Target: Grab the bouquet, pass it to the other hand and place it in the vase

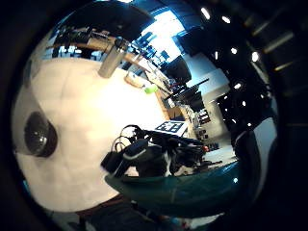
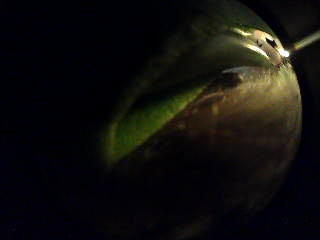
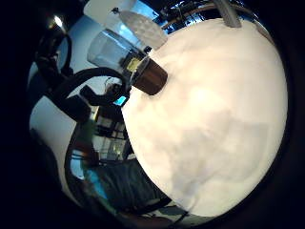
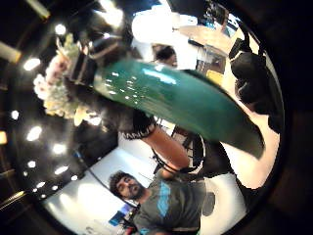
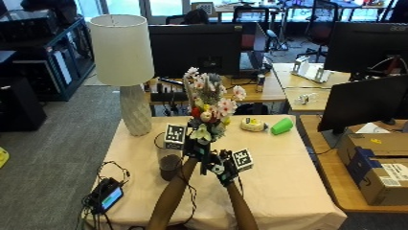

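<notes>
The bouquet (image 5: 207,103) of white, pink and red flowers stands upright above the middle of the table. My left hand (image 5: 193,149) grips its stems just under the blooms. In the right thumb side palm view the flowers (image 4: 54,93) top a teal stem wrap (image 4: 181,103) that crosses close in front of the right palm. My right hand (image 5: 224,168) is just below and right of the left one, beside the lower stems, and its fingers do not close round them. The glass vase (image 5: 169,165), dark at its base, stands on the table left of my hands.
A white lamp (image 5: 124,62) stands at the table's back left corner. A green cup (image 5: 281,126) and a yellow object (image 5: 253,124) lie at the back right. A small screen device (image 5: 107,194) with cables sits near the front left edge. The tablecloth (image 5: 287,172) is bare on the right.
</notes>
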The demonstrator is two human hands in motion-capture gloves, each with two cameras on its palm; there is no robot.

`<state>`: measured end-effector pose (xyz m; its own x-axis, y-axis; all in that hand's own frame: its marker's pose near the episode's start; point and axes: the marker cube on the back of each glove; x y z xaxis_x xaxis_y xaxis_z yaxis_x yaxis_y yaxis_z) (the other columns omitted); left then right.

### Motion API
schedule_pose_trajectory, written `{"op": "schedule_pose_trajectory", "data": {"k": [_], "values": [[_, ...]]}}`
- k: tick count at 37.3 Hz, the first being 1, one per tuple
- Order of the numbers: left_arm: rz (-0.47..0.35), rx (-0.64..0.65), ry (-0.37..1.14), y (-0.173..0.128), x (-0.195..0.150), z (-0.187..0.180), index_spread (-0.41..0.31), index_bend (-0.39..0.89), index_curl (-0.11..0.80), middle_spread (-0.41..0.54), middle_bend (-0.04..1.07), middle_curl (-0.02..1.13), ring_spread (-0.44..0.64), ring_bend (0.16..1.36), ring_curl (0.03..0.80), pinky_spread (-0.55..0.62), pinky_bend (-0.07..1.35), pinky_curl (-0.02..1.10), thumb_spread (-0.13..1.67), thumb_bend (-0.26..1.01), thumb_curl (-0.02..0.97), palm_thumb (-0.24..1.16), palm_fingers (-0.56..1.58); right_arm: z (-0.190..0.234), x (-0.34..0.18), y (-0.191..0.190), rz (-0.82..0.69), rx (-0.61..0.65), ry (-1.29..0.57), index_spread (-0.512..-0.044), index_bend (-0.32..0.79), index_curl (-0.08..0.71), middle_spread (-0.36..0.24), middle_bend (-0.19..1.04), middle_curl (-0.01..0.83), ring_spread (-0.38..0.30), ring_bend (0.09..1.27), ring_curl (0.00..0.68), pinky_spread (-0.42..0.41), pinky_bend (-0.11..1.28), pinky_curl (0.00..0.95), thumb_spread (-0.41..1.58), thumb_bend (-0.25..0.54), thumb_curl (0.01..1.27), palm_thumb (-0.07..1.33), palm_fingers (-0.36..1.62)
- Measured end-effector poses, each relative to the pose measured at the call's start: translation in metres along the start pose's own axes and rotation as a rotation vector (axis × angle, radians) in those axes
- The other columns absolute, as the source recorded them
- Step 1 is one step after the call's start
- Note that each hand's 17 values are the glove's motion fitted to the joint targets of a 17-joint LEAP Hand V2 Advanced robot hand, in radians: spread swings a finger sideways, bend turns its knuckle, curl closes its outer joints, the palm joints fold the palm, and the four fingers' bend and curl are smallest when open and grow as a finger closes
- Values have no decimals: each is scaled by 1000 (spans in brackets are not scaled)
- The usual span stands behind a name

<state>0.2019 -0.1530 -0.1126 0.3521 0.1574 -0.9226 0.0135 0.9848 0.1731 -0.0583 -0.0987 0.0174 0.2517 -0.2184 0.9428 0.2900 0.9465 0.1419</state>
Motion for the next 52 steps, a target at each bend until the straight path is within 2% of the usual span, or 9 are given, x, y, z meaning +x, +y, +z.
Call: {"op": "schedule_pose_trajectory", "data": {"k": [7, 12, 16, 23, 29, 33, 39, 44, 52], "values": [[232, 78, -54, -20, 51, -48, -334, 251, 458, -343, 558, 525, -344, 705, 442, -388, 569, 438, 233, -32, 669, 890, 1366, -29, 4, 2, -125, 64, -141, -291, 83, 392, -180, 454, 477, -179, 637, 433, -86, 572, 414, 658, -32, 676, 882, 994], [93, 149, -62, -26, 72, -79, -343, 250, 475, -344, 564, 529, -345, 708, 449, -395, 571, 437, 207, -34, 689, 889, 1360, -45, 5, 10, 76, 129, -116, -290, 86, 359, -180, 413, 461, -172, 600, 412, -33, 547, 393, 726, -31, 649, 877, 1023], [129, 184, -81, -35, 76, -100, -347, 248, 486, -344, 564, 530, -345, 710, 453, -397, 576, 436, 192, -32, 704, 891, 1361, -53, 15, 13, 155, 156, -50, -291, 97, 343, -180, 389, 454, -169, 571, 404, -4, 526, 383, 757, -30, 632, 878, 1032], [144, 256, -73, -49, 77, -142, -353, 248, 506, -344, 565, 532, -349, 715, 457, -401, 581, 433, 174, -38, 723, 884, 1359, -54, 7, 8, -18, 150, -118, -290, 105, 324, -180, 356, 446, -160, 517, 392, 46, 492, 370, 792, -29, 610, 881, 1044], [88, 334, -59, -62, 67, -183, -356, 243, 519, -344, 566, 533, -350, 716, 460, -402, 585, 432, 163, -35, 737, 885, 1357, -60, 33, 17, 259, 182, 52, -290, 107, 313, -177, 335, 442, -152, 479, 387, 82, 467, 362, 808, -29, 596, 883, 1054], [74, 369, -59, -69, 56, -203, -357, 241, 526, -344, 568, 534, -351, 714, 462, -402, 588, 431, 159, -36, 745, 884, 1355, -61, 37, 17, 269, 186, 74, -290, 104, 306, -176, 322, 441, -149, 464, 384, 94, 459, 359, 815, -28, 588, 885, 1060], [41, 402, -59, -83, 31, -224, -359, 236, 535, -344, 569, 534, -351, 713, 464, -402, 590, 429, 154, -37, 756, 881, 1354, -57, 17, 12, 108, 161, -74, -290, 107, 298, -175, 307, 441, -144, 439, 382, 104, 451, 357, 822, -28, 577, 887, 1065], [-5, 401, -65, -91, 6, -225, -360, 231, 542, -344, 572, 534, -352, 711, 465, -402, 590, 428, 150, -37, 764, 880, 1355, -56, 11, 12, 123, 157, -118, -290, 108, 292, -173, 299, 441, -141, 418, 382, 117, 448, 356, 825, -28, 570, 889, 1067], [-75, 357, -87, -99, -25, -216, -361, 226, 551, -346, 578, 536, -352, 711, 467, -401, 585, 428, 148, -37, 774, 878, 1354, -66, 33, 20, 337, 188, 73, -290, 112, 288, -171, 281, 441, -133, 394, 380, 139, 436, 354, 827, -28, 562, 890, 1063]]}}
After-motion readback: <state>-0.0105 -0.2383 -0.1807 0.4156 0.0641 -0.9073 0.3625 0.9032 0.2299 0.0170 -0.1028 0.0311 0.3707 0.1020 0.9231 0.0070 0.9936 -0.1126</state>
